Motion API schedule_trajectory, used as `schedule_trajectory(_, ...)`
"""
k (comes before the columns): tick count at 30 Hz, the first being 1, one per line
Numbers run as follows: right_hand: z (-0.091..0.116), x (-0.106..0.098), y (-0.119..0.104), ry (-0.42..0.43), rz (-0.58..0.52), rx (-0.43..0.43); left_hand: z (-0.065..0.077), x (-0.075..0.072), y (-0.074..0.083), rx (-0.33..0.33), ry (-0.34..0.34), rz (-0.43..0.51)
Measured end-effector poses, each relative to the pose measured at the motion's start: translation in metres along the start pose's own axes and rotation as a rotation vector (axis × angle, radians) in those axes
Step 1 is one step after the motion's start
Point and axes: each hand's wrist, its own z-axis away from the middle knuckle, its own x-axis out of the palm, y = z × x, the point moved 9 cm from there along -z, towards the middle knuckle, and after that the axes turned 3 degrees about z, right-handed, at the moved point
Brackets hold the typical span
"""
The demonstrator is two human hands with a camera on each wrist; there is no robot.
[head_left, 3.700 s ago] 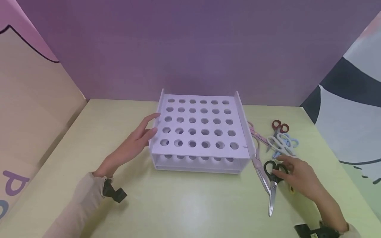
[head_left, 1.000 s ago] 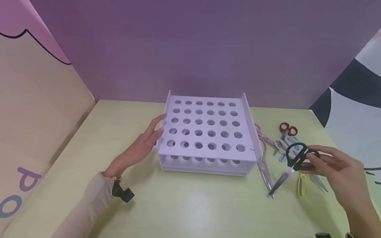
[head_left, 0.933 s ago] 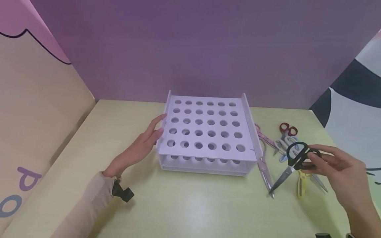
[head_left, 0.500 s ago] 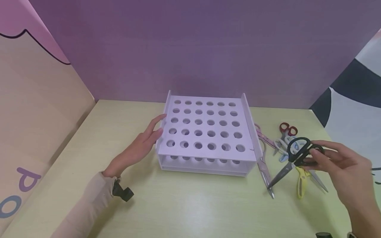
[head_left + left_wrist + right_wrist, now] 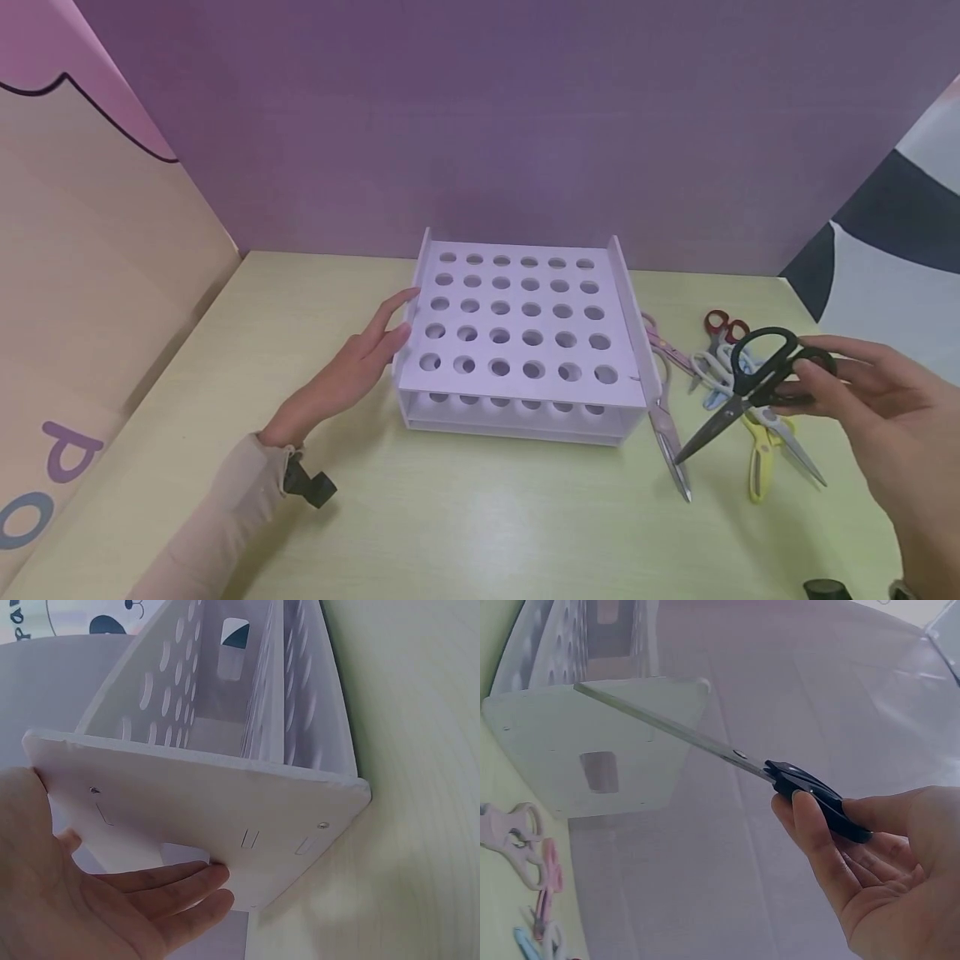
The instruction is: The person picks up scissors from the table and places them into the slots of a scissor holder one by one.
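Observation:
A white rack (image 5: 517,387) with rows of round holes stands on the table. My left hand (image 5: 352,367) rests against its left side panel. In the left wrist view, the fingers of that hand (image 5: 112,900) lie by the panel's cutout, fairly straight. Over the table on the right, my right hand (image 5: 877,417) pinches black-handled scissors (image 5: 741,402) by the handles, thumb against fingers. Their blades are together and point down and left. In the right wrist view, the scissors (image 5: 739,755) are held away from the rack's right side panel (image 5: 547,750).
Several other scissors lie right of the rack: a long pale-pink pair (image 5: 667,425), a pink pair (image 5: 667,348), a red-handled pair (image 5: 716,318), a white-handled pair (image 5: 705,371), a yellow-handled pair (image 5: 761,471), and light-blue handles (image 5: 712,400). A purple wall (image 5: 525,125) closes the back.
My right hand has lifted the black-handled scissors off the table, then moved them slightly up and right. The left hand has stayed at the rack. The view has shifted a little.

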Motion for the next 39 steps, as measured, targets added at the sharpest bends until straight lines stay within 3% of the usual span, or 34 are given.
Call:
schedule_trajectory(4,-0.003,0.003,-0.008,-0.032,-0.115,-0.036,0.001,0.000,0.000,-0.002,0.000,0.006)
schedule_trajectory(8,-0.006,0.004,-0.014,-0.012,-0.096,-0.027,0.001,0.000,0.000,-0.002,0.003,0.010)
schedule_trajectory(14,-0.009,0.010,-0.030,-0.072,-0.236,-0.166,0.000,0.001,0.001,0.005,0.001,0.005)
schedule_trajectory(16,-0.010,0.012,-0.034,-0.068,-0.245,-0.175,-0.001,0.002,0.001,0.008,0.001,0.004)
schedule_trajectory(23,-0.016,0.021,-0.044,-0.022,-0.183,-0.136,-0.002,0.001,0.001,0.003,0.012,-0.015)
schedule_trajectory(26,-0.020,0.029,-0.052,-0.038,-0.195,-0.178,-0.002,0.000,0.001,0.006,0.015,-0.022)
schedule_trajectory(32,-0.026,0.041,-0.063,0.004,-0.186,-0.173,-0.003,0.001,0.000,-0.001,0.024,-0.022)
schedule_trajectory(39,-0.029,0.057,-0.075,-0.002,-0.073,-0.225,-0.004,0.004,-0.001,0.007,0.021,-0.024)
